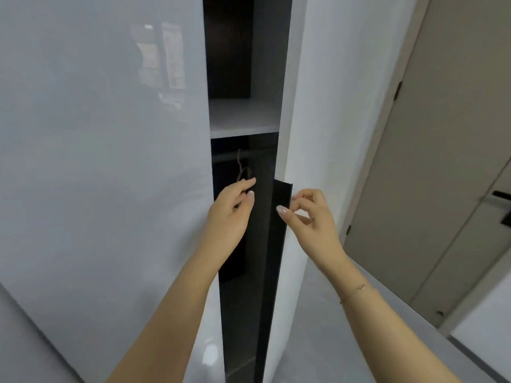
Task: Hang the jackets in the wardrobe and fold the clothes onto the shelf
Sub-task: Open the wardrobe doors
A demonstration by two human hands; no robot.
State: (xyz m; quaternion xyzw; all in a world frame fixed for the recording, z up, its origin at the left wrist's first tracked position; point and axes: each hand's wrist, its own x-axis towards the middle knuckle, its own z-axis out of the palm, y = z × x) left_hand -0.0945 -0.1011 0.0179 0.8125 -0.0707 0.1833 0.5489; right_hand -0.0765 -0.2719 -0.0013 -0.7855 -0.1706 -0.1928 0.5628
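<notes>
The wardrobe has two glossy white doors, the left door and the right door, standing a narrow gap apart. Through the gap I see a pale shelf, a rail below it and a hanger hook on the rail. My left hand reaches into the gap by the left door's edge, fingers relaxed and holding nothing. My right hand is at the black handle strip of the right door. Its thumb lies over the strip and its fingers curl loosely beside the strip's edge. No jackets or loose clothes are in view.
A beige room door with a black lever handle stands to the right. Something dark hangs low inside the wardrobe, too dim to identify. Pale floor shows at the lower right.
</notes>
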